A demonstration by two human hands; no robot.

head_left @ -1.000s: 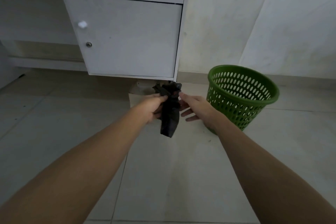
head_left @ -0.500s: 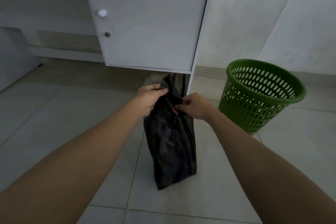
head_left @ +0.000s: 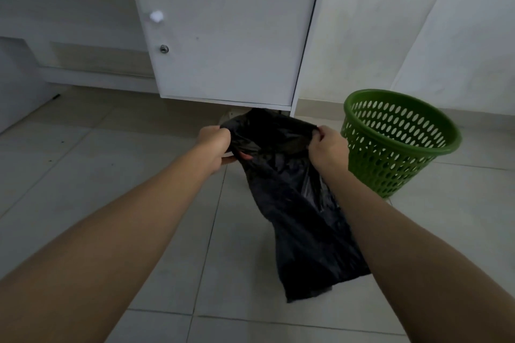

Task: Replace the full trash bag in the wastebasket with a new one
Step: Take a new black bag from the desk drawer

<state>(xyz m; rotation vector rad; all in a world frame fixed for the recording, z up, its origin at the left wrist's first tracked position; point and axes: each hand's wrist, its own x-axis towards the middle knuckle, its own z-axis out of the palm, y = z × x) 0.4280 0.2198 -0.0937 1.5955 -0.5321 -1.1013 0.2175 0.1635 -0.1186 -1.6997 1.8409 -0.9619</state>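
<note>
A black plastic trash bag (head_left: 301, 211) hangs unfolded in front of me, its bottom end low over the floor. My left hand (head_left: 216, 147) grips the left side of the bag's mouth and my right hand (head_left: 327, 149) grips the right side, with the mouth stretched wide between them. To the right on the floor stands a green perforated wastebasket (head_left: 395, 145), with no bag in it. My right hand is just left of its rim.
A white cabinet (head_left: 231, 42) with a round knob and a lock stands straight ahead against the wall, its bottom edge just beyond the bag. Light floor tiles (head_left: 111, 175) spread around. White walls meet in a corner behind the wastebasket.
The bunched bag has dropped open to full length. My hands have moved apart, pulling its mouth wide. The view has shifted so the wastebasket sits further right.
</note>
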